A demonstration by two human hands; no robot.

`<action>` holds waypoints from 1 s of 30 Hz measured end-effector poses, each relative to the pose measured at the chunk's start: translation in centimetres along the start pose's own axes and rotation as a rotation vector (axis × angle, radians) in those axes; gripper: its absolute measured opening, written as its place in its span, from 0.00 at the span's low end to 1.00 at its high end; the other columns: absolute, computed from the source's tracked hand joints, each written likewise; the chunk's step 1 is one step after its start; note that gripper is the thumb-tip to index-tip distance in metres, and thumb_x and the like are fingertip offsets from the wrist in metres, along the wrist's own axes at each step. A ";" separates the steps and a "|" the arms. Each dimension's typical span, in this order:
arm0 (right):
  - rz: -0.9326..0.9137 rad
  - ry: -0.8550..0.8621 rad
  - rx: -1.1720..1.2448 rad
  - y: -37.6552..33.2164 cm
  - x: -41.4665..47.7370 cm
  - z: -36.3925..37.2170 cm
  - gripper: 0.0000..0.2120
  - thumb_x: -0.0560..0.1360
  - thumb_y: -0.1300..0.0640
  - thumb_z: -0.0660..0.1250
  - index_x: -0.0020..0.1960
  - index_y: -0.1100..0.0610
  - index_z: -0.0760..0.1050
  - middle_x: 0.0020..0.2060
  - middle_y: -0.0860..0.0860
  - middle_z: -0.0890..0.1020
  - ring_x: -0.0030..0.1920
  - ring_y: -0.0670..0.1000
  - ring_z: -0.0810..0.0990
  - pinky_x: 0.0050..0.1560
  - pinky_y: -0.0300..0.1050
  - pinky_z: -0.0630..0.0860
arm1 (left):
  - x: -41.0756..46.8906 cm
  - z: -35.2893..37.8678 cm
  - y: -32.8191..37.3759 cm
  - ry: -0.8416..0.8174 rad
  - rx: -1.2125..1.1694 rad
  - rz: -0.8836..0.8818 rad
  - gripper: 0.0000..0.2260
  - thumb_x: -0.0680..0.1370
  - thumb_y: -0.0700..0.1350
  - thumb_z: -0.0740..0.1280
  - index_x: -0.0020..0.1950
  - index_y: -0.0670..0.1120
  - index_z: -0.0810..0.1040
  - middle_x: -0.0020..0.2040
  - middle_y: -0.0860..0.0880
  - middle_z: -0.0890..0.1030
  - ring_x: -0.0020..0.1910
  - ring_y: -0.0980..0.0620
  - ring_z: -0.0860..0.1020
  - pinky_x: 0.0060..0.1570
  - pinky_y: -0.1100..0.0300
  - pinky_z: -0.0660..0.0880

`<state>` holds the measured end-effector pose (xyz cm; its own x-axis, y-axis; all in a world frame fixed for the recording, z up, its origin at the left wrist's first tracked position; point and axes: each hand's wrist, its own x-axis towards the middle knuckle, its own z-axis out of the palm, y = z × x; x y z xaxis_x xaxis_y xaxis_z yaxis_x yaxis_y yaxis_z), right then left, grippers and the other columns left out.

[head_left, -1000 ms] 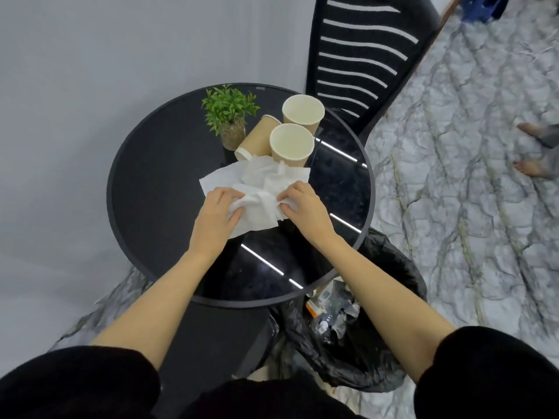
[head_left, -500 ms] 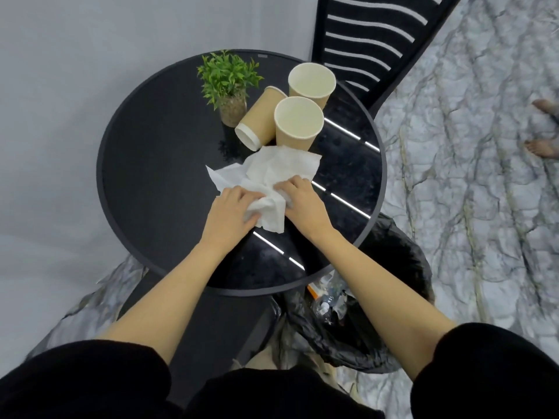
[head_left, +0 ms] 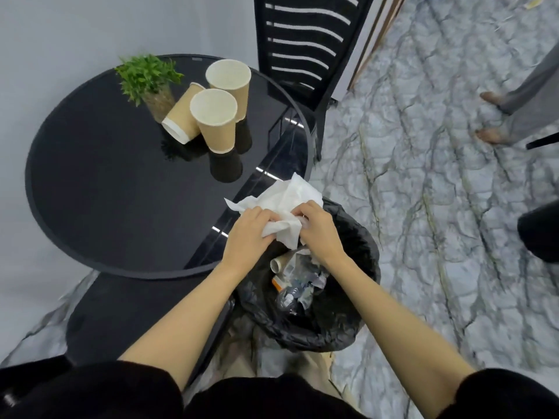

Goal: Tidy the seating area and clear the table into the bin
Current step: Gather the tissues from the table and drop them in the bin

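Both hands hold a crumpled white tissue [head_left: 282, 204] in the air at the round black table's [head_left: 99, 189] right edge, over the bin's [head_left: 360, 316] rim. My left hand [head_left: 246, 237] grips its left side, my right hand [head_left: 317, 226] its right side. The bin has a black liner and holds assorted rubbish. On the table stand two upright brown paper cups [head_left: 216, 120] [head_left: 230, 83]. A third cup [head_left: 181, 120] lies on its side between them and a small green potted plant [head_left: 149, 83].
A black slatted chair [head_left: 305, 46] stands behind the table against the grey wall. The floor is grey marbled. Another person's bare feet [head_left: 491, 134] and trouser legs are at the right. A dark object [head_left: 540, 234] sits at the right edge.
Both hands gathered the tissue off the middle of the table and carried it right, to the table's edge above the bin. The cups and plant stayed put.
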<state>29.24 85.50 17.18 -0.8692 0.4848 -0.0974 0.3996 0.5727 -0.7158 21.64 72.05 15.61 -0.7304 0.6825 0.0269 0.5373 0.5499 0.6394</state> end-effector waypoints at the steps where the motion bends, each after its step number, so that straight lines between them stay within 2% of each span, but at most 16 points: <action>1: 0.015 0.010 0.012 1.0 -0.6 -1.0 0.03 0.73 0.63 0.64 0.45 0.61 0.77 0.43 0.54 0.78 0.43 0.54 0.76 0.44 0.53 0.74 | -0.1 0.9 1.3 0.001 -0.024 0.001 0.07 0.74 0.44 0.64 0.49 0.46 0.78 0.48 0.50 0.79 0.48 0.52 0.74 0.43 0.59 0.70; 5: 0.057 0.024 0.048 5.3 -2.5 -3.8 0.03 0.72 0.62 0.66 0.44 0.60 0.77 0.43 0.53 0.77 0.43 0.54 0.76 0.43 0.51 0.73 | -0.7 4.3 5.5 0.001 -0.089 0.017 0.05 0.73 0.42 0.66 0.48 0.44 0.78 0.46 0.48 0.79 0.47 0.50 0.74 0.44 0.56 0.71; 9: 0.072 0.002 0.074 10.1 -3.1 -3.5 0.02 0.72 0.64 0.66 0.44 0.59 0.76 0.41 0.50 0.76 0.41 0.52 0.75 0.41 0.48 0.73 | -1.2 8.4 6.2 0.003 -0.102 -0.047 0.05 0.73 0.43 0.67 0.48 0.45 0.78 0.46 0.48 0.78 0.46 0.50 0.74 0.44 0.57 0.71; 15: 0.109 -0.057 0.071 19.1 -2.1 2.2 0.04 0.72 0.66 0.66 0.45 0.59 0.76 0.42 0.47 0.74 0.41 0.47 0.73 0.38 0.39 0.69 | -1.7 18.0 2.0 -0.053 -0.097 -0.190 0.07 0.73 0.42 0.67 0.50 0.46 0.77 0.49 0.50 0.78 0.50 0.50 0.73 0.44 0.56 0.72; 21: 0.227 -0.070 0.152 27.3 -0.7 9.0 0.06 0.72 0.65 0.64 0.41 0.55 0.75 0.40 0.45 0.75 0.39 0.47 0.74 0.39 0.44 0.74 | -0.8 26.8 -3.5 -0.081 -0.185 -0.288 0.04 0.73 0.43 0.67 0.48 0.49 0.77 0.46 0.56 0.76 0.49 0.55 0.74 0.42 0.64 0.72; 23: 0.259 -0.097 0.166 29.6 -0.4 10.5 0.04 0.72 0.63 0.65 0.41 0.55 0.74 0.39 0.44 0.74 0.37 0.46 0.73 0.38 0.44 0.75 | -0.7 29.2 -5.5 -0.144 -0.181 -0.316 0.07 0.73 0.41 0.67 0.50 0.49 0.78 0.47 0.56 0.75 0.51 0.54 0.73 0.46 0.63 0.73; 25: 0.295 -0.204 0.176 31.5 -0.5 11.4 0.03 0.72 0.61 0.67 0.46 0.57 0.77 0.42 0.46 0.75 0.39 0.45 0.73 0.39 0.38 0.72 | -1.3 31.1 -7.4 -0.264 -0.168 -0.335 0.13 0.73 0.40 0.67 0.56 0.50 0.77 0.52 0.54 0.76 0.57 0.52 0.72 0.58 0.55 0.72; 27: 0.325 -0.334 0.154 32.8 -0.7 11.5 0.13 0.71 0.61 0.69 0.55 0.58 0.76 0.50 0.49 0.75 0.46 0.46 0.73 0.44 0.33 0.70 | -2.2 32.0 -8.4 -0.367 -0.137 -0.342 0.20 0.73 0.39 0.66 0.63 0.54 0.73 0.61 0.53 0.74 0.64 0.51 0.67 0.68 0.54 0.64; 28: 0.329 -0.365 0.140 33.1 -1.0 11.2 0.18 0.70 0.62 0.69 0.60 0.58 0.75 0.54 0.51 0.75 0.50 0.46 0.72 0.47 0.33 0.68 | -2.6 32.0 -8.4 -0.391 -0.123 -0.344 0.22 0.73 0.39 0.66 0.65 0.55 0.70 0.65 0.54 0.72 0.67 0.52 0.64 0.69 0.57 0.58; 30: 0.317 -0.368 0.128 32.8 -1.6 10.2 0.22 0.71 0.64 0.69 0.64 0.58 0.72 0.60 0.53 0.73 0.54 0.46 0.71 0.53 0.32 0.65 | -3.2 31.5 -7.5 -0.393 -0.109 -0.338 0.25 0.73 0.41 0.67 0.69 0.54 0.67 0.69 0.55 0.69 0.69 0.53 0.61 0.65 0.61 0.53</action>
<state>40.75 96.78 -13.16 -0.7652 0.3433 -0.5446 0.6416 0.3383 -0.6884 33.19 80.88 -13.48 -0.6307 0.6165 -0.4712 0.2371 0.7314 0.6394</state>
